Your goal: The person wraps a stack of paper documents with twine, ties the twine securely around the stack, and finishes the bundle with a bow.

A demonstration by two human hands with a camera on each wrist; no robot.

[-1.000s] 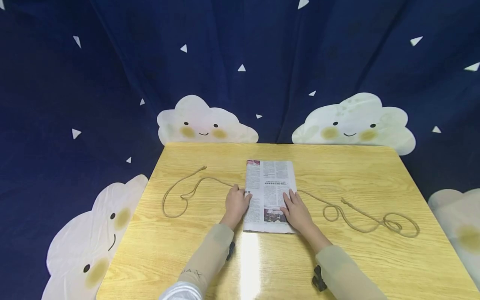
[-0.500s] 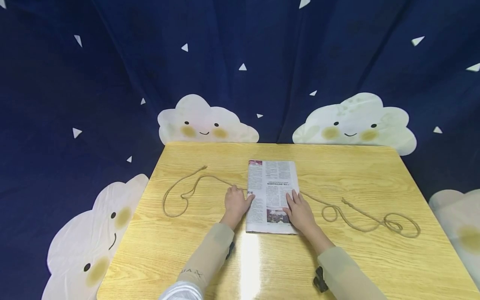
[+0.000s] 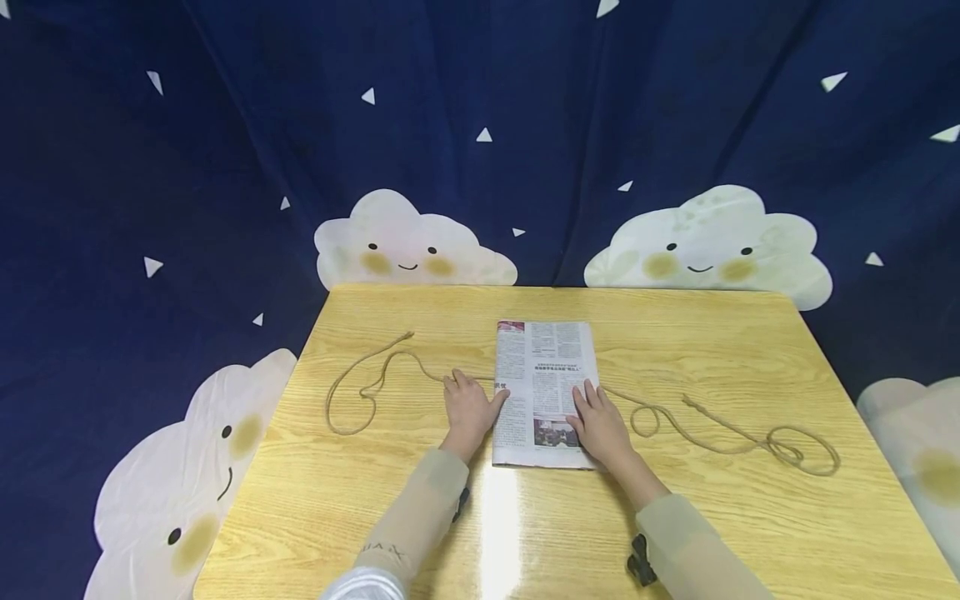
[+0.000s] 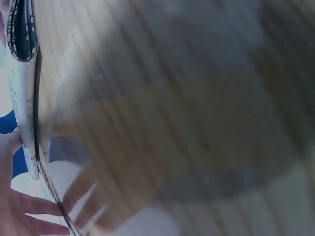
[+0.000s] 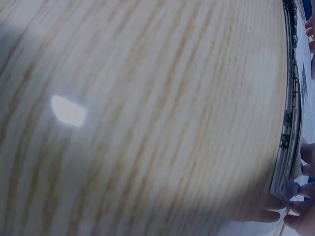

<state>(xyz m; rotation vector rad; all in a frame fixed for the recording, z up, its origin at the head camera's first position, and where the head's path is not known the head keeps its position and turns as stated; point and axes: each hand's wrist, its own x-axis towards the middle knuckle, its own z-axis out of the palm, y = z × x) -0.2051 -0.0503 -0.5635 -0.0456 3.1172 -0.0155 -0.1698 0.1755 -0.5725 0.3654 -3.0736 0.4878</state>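
A folded newspaper (image 3: 551, 358) lies flat on the wooden table, its layered folded edge showing in both wrist views. Beneath it passes a thin brown rope (image 3: 365, 392), emerging on both sides. At the newspaper's left edge, my left hand (image 3: 468, 410) has its thumb against the paper. Its other fingers are extended on the table, touching the rope (image 4: 50, 188) in the left wrist view. My right hand (image 3: 603, 429) rests on the newspaper's lower right side with fingers fairly straight. Only some fingers (image 5: 295, 221) of it appear in the right wrist view.
Rope tails lie in loose curves on the table (image 3: 360, 517), a looped one reaching far right. Behind the table's back edge hangs a dark blue curtain (image 3: 547, 125) with white clouds and triangles.
First the newspaper shifted slightly right, then stayed put. My left hand has since moved a little left, and the rope has slid left on both sides. My right hand stays on the paper.
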